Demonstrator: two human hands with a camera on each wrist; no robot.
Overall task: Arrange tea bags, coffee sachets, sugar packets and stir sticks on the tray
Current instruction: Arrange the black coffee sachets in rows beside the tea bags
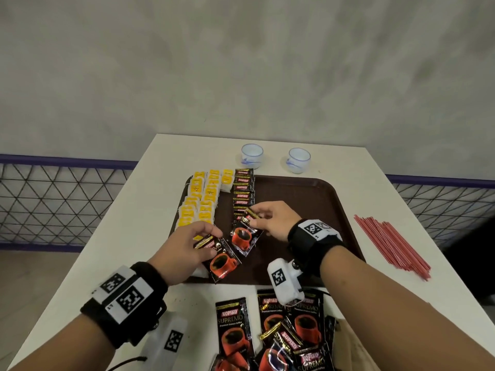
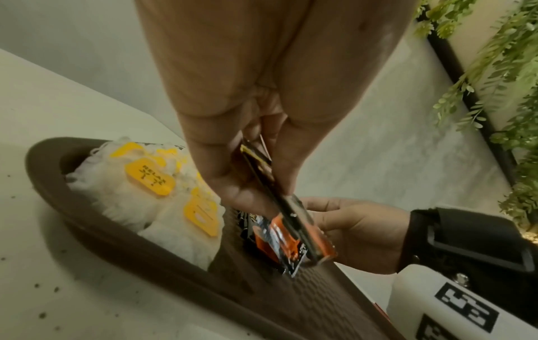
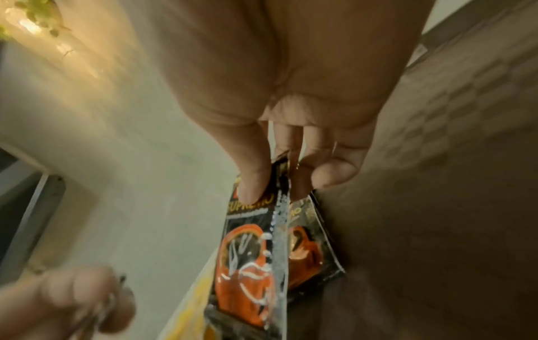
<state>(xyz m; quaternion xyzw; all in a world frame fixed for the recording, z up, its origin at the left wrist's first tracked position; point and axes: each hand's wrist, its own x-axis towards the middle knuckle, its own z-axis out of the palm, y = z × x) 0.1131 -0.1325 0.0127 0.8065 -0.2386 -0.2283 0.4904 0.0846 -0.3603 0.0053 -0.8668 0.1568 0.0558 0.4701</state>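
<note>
1. Tray (image 1: 329, 199) of dark brown plastic sits on the white table (image 1: 150, 210), its near rim just short of the table's front edge; the right half of its floor is bare.
2. Tea bags (image 1: 201, 202) with yellow tags fill the tray's left side in rows, the outermost ones riding on the left rim.
3. Beside them runs a column of overlapping black coffee sachets (image 1: 242, 194), from the far rim down toward the middle.
4. The right hand (image 1: 273, 220) pinches the top edge of a sachet (image 1: 242, 238) at the column's near end — thumb on its face, fingers behind; the right-wrist view shows a second one pressed against its back.
5. The left hand (image 1: 184, 250) pinches another sachet (image 1: 221, 261) by its top edge, low over the tray's near left part, just beside the right hand's sachet.
6. A loose heap of sachets (image 1: 273, 333) lies on the table at its front edge, outside the tray.
7. Red stir sticks (image 1: 393, 245) lie in a bundle right of the tray, apart from its rim.
8. Two small white cups (image 1: 276, 158) stand beyond the far rim.
</note>
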